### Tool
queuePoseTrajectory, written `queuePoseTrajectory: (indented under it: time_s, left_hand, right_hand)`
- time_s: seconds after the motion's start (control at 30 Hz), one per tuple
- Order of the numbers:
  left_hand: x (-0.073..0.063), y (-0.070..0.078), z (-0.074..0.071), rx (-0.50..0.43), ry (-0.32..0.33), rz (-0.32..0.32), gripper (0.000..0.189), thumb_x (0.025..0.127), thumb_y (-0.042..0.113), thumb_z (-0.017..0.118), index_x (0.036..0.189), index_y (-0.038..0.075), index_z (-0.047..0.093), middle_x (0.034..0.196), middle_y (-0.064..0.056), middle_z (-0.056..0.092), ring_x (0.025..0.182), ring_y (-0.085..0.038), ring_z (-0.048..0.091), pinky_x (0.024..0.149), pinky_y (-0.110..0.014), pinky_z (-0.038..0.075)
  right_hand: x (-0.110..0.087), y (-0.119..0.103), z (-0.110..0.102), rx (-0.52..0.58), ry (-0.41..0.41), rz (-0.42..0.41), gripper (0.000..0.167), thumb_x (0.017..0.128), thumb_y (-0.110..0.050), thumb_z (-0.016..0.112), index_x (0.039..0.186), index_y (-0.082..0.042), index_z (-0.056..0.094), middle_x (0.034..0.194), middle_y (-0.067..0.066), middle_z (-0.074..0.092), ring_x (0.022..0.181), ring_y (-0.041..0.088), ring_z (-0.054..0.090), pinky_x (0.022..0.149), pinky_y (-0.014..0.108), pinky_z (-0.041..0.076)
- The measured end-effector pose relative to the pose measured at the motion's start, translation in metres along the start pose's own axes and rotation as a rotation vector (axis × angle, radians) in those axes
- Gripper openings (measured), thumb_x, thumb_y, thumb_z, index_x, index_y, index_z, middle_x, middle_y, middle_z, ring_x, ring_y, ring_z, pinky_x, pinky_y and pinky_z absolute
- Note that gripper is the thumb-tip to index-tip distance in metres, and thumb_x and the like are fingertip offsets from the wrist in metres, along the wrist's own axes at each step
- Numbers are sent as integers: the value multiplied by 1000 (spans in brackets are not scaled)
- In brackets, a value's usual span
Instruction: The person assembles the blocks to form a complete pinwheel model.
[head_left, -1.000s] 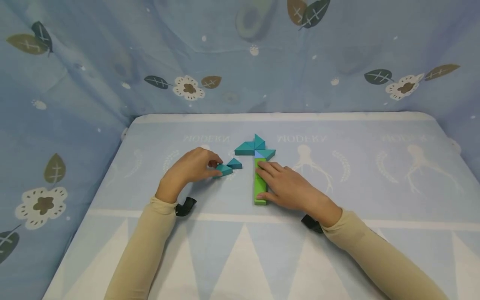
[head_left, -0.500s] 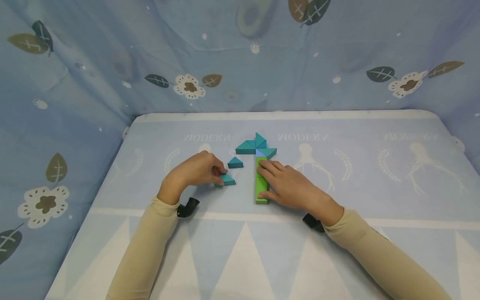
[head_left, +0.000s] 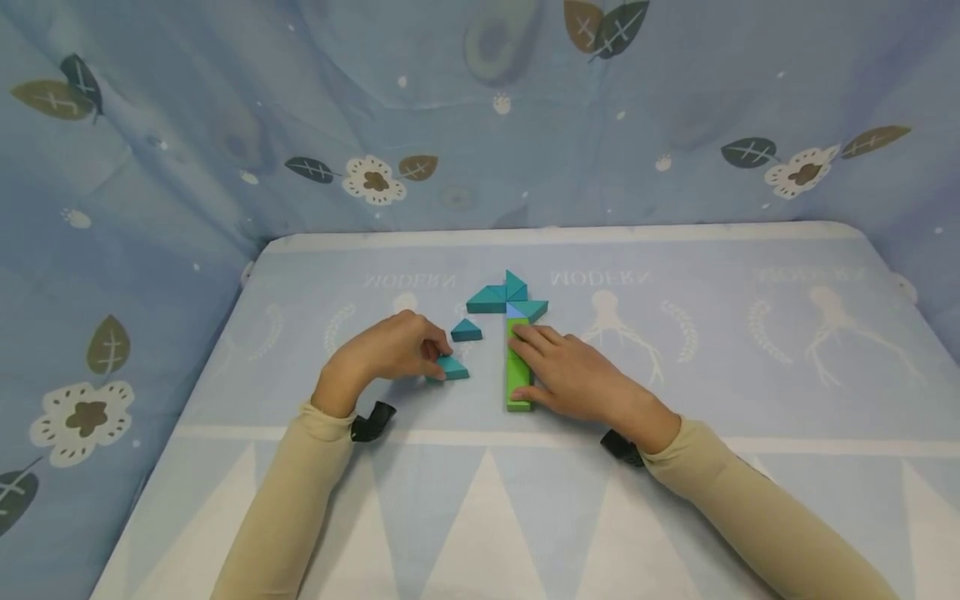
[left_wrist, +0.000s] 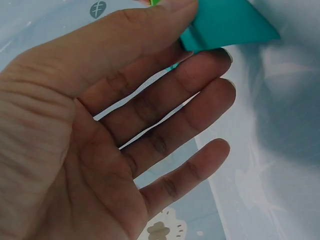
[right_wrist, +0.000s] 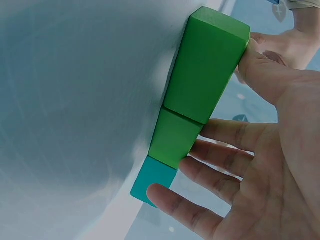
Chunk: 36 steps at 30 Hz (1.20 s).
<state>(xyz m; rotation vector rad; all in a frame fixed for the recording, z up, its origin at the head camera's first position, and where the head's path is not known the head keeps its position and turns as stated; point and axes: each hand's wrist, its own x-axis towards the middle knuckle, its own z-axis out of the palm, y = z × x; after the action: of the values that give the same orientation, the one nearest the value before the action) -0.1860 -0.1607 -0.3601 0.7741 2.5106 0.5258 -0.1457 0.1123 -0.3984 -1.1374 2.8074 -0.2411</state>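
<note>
Thumb and index finger of my left hand pinch a teal triangular block low over the table. In the left wrist view the same teal block juts out past the thumb, while the other fingers stay loosely extended. Just beyond it lies a smaller teal triangular block. My right hand rests against a column of green blocks, its fingers fairly straight along one side in the right wrist view. A blue-and-teal square tops the column, joined by several teal triangular blocks at the far end.
The table has a pale blue patterned cover with white triangles near the front. A blue printed curtain hangs behind and on the left. A black strap piece sits at the left wrist, another at the right.
My left hand has drawn the pinched teal triangular block toward the near side, away from the smaller triangle it was beside. The right hand keeps its place on the green blocks.
</note>
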Motion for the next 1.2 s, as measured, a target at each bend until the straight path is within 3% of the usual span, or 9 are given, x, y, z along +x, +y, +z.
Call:
queuePoseTrajectory:
  time_s: [0.13, 0.33, 0.43, 0.63, 0.8, 1.0, 1.2]
  left_hand:
    - [-3, 0, -3, 14, 25, 7, 29, 81, 20, 81, 107, 9, 76, 93, 0, 74, 83, -10, 65, 72, -27, 54]
    - [-7, 1, -9, 67, 182, 44, 20, 90, 19, 72, 107, 8, 76, 100, -2, 72, 91, -18, 66, 80, -36, 55]
    - [-4, 0, -6, 102, 228, 56, 19, 92, 19, 69, 108, 9, 76, 104, -4, 68, 93, -21, 65, 81, -39, 54]
    - [2, -2, -1, 154, 226, 54, 30, 95, 20, 66, 123, 12, 70, 113, -7, 66, 94, -21, 64, 80, -38, 54]
    - [5, -3, 2, 161, 224, 69, 29, 96, 18, 64, 124, 10, 69, 116, -7, 66, 97, -21, 64, 83, -37, 54]
    - [7, -2, 6, 180, 201, 45, 30, 97, 18, 63, 125, 10, 68, 114, -6, 68, 97, -21, 65, 83, -37, 54]
    - [10, 0, 8, 182, 207, 56, 31, 97, 19, 62, 126, 8, 67, 108, -5, 70, 88, -17, 65, 78, -35, 53]
  right_hand:
    - [0, -1, 0, 6, 0, 2, 75, 95, -55, 55, 148, -4, 41, 155, 12, 36, 142, 30, 37, 99, 48, 48]
    - [0, -1, -1, 13, 11, -8, 74, 95, -54, 55, 147, -3, 42, 154, 12, 37, 141, 30, 39, 99, 48, 49]
    - [0, -1, -2, 12, 9, -7, 73, 95, -54, 55, 147, -3, 42, 154, 12, 38, 140, 30, 39, 98, 48, 49]
    - [0, -1, -3, 13, 3, -6, 74, 95, -55, 55, 147, -4, 42, 155, 12, 37, 141, 30, 38, 99, 49, 48]
    - [0, -1, -4, 6, 4, -6, 74, 95, -54, 55, 148, -4, 42, 155, 12, 36, 141, 30, 38, 99, 49, 48]
    - [0, -2, -3, 5, 14, -16, 74, 95, -53, 56, 147, -3, 42, 154, 13, 37, 140, 31, 39, 98, 49, 49]
    - [0, -1, -3, -6, 9, -8, 73, 95, -53, 55, 147, -3, 42, 155, 13, 36, 141, 31, 39, 97, 48, 49]
